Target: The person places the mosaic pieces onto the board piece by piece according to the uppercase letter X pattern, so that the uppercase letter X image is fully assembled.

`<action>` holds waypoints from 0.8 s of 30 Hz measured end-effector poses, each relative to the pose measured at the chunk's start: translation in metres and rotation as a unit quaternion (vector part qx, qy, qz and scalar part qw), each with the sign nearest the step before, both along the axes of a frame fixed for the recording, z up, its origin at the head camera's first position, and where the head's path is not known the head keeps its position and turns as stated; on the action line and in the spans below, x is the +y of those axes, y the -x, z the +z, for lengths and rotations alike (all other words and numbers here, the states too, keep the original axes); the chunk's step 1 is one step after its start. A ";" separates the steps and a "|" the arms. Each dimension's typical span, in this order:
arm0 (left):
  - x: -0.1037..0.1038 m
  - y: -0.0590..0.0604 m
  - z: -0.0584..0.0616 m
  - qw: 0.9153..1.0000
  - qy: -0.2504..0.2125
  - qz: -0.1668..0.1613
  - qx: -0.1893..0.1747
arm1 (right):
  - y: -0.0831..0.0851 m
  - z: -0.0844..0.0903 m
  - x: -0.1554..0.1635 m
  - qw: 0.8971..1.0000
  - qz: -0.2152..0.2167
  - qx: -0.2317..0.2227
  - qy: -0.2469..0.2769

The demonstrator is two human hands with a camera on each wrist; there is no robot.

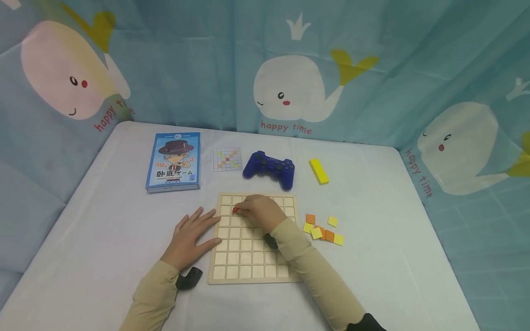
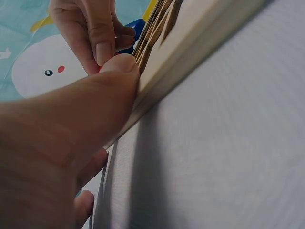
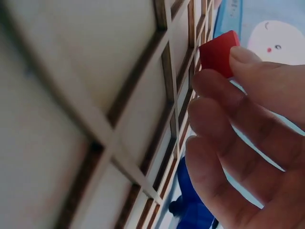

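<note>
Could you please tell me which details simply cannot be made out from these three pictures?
- Head view: the right hand covers the grid cells of the wooden board beneath it, so which cell the red tile is over is unclear.
- Head view: the pattern card is too small to read.
- Left wrist view: the left hand fills the frame and hides the board's top.
- Right wrist view: the blue game controller is cut off by the bottom edge.

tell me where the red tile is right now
The red tile is pinched in the right hand over the upper-left cells of the wooden grid board, just right of the left hand resting at the board's left edge.
</note>
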State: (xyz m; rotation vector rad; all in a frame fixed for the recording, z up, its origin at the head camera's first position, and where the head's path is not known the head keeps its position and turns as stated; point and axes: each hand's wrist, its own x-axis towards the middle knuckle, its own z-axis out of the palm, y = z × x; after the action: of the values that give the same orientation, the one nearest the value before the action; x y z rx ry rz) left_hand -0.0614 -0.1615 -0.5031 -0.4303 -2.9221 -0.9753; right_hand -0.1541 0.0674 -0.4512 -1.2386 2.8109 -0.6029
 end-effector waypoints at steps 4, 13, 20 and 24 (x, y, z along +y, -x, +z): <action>0.001 0.000 0.002 1.000 0.000 0.000 -0.004 | 0.001 -0.001 -0.002 1.000 -0.004 0.002 -0.019; 0.001 0.001 0.003 1.000 -0.003 0.001 -0.005 | 0.001 0.000 -0.007 0.999 -0.011 -0.006 -0.034; 0.001 0.001 0.002 1.000 -0.001 0.000 -0.004 | 0.004 0.000 -0.011 0.998 -0.010 -0.009 -0.064; 0.001 0.001 0.002 1.000 0.000 0.001 -0.006 | 0.006 0.001 -0.013 0.997 -0.013 -0.026 -0.071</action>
State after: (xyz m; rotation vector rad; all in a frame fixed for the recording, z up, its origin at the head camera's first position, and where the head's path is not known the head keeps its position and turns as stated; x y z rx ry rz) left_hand -0.0626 -0.1609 -0.5014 -0.4230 -2.9327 -0.9805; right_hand -0.1596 0.0543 -0.4507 -1.1473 2.7749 -0.4205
